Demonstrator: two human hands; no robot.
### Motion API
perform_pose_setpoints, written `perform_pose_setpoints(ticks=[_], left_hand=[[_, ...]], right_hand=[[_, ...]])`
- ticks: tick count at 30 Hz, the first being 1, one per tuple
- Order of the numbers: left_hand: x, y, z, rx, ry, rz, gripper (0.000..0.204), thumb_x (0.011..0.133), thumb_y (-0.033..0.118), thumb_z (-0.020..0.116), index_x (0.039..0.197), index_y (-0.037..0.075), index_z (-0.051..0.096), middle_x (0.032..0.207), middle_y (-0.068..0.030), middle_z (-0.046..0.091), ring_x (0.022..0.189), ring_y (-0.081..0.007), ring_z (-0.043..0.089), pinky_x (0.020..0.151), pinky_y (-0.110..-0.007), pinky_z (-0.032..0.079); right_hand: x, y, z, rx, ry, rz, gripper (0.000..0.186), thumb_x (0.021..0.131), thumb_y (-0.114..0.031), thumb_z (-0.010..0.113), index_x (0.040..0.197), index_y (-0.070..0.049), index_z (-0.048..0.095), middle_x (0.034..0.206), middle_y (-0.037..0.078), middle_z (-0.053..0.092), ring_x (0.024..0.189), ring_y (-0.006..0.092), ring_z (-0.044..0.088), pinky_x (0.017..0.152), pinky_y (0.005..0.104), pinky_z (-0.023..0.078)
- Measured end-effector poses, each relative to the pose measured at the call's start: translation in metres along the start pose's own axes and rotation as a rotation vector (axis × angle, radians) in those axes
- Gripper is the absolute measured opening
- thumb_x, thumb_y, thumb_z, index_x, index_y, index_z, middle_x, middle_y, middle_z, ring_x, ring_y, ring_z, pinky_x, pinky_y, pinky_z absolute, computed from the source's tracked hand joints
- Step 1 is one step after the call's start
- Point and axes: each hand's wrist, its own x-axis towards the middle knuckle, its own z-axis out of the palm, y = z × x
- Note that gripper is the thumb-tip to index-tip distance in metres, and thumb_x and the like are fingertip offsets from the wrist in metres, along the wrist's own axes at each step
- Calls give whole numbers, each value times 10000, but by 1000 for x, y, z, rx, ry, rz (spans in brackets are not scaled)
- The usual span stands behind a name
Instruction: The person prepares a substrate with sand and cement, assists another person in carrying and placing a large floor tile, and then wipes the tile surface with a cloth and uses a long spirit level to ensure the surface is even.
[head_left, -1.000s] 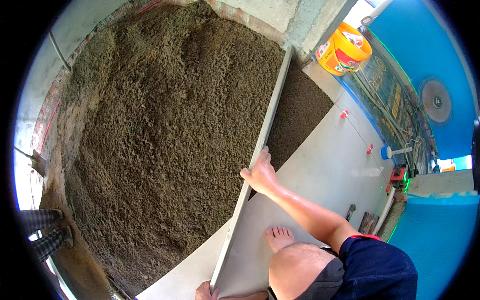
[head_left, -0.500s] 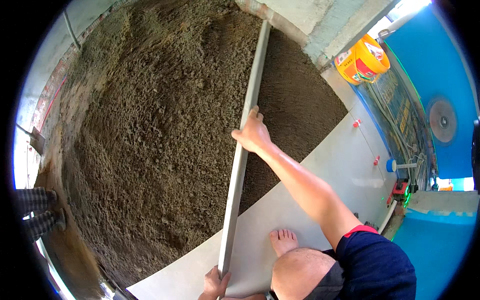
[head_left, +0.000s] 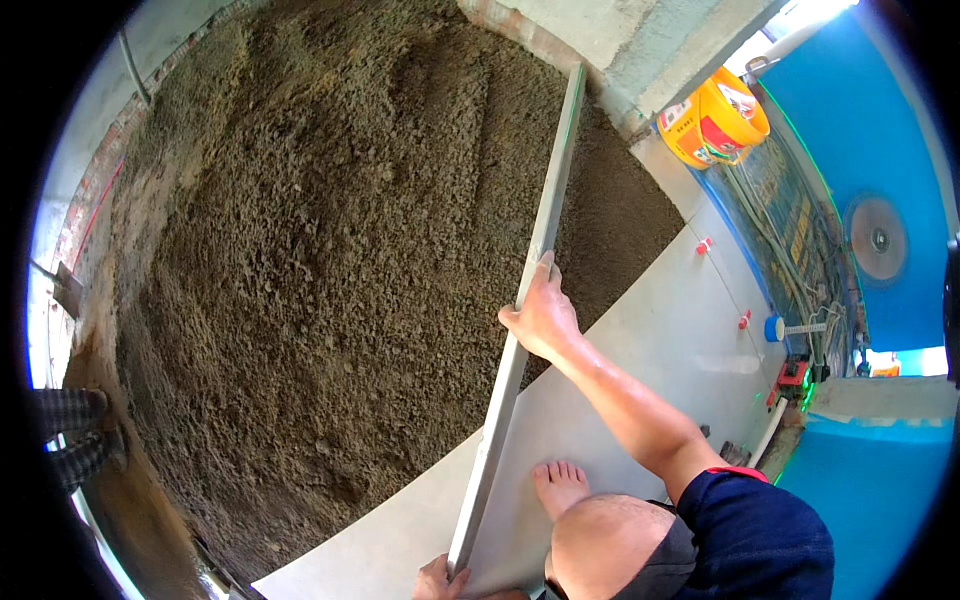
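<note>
A long, pale metal straightedge (head_left: 502,412) lies slantwise across a bed of dark, crumbly sand-like mortar (head_left: 320,290) and over the edge of a light grey floor tile (head_left: 640,390). My right hand (head_left: 545,318) is closed on it near mid-length, thumb on the left side. At the lower edge of the picture, my left hand (head_left: 438,580) grips the bar's near end, partly cut off from view. The far end rests by the wall base. Right of the bar the mortar looks smoother; on the left it is rough and lumpy.
My bare foot (head_left: 560,488) stands on the tile. Red tile clips (head_left: 703,246) mark a joint at the right, near a red device (head_left: 792,378) with green light. A yellow bucket (head_left: 715,120) stands beside the wall corner. Another person's checkered trouser legs (head_left: 75,425) show far left.
The straightedge has swung and slid to the right over the mortar, most at its far end. My right hand moved right and nearer with it; my left hand shifted slightly.
</note>
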Motion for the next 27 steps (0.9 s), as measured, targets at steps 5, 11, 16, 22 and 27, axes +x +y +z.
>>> perform_pose_setpoints(ticks=[5,11,16,22,27], left_hand=[[7,-1,0,-51,-26,-39,285,817,262,736,877,25,589,660,-168,606,564,-332,591,537,-429,485],[13,-3,-5,-96,-7,-11,292,813,244,726,886,-4,590,633,-157,600,541,-311,591,507,-419,475],[13,-2,-11,-70,-40,-79,296,818,235,712,931,-18,609,634,-155,607,549,-290,604,506,-412,476],[15,-18,1,-11,-60,-69,309,820,223,704,981,-25,616,702,-174,648,616,-285,649,542,-399,509],[48,32,-24,-165,-56,-37,340,853,232,668,1060,-32,614,741,-196,659,664,-334,659,577,-443,519]], right_hand=[[6,3,0,0,-13,24,1066,781,-216,725,1445,160,-19,1438,446,217,1038,475,625,877,426,562],[19,-1,0,2,-37,25,1076,776,-212,725,1444,165,-30,1438,464,203,1026,472,632,859,417,572],[20,-5,1,-9,-50,33,1087,773,-212,729,1444,166,-39,1433,475,197,1023,481,631,845,418,579],[26,-18,6,-26,-63,-37,1073,808,-238,725,1457,154,-34,1447,472,157,984,452,656,772,389,607],[67,-31,-6,-18,-71,7,1071,793,-206,710,1467,137,-49,1480,423,166,1044,459,627,855,400,585]])
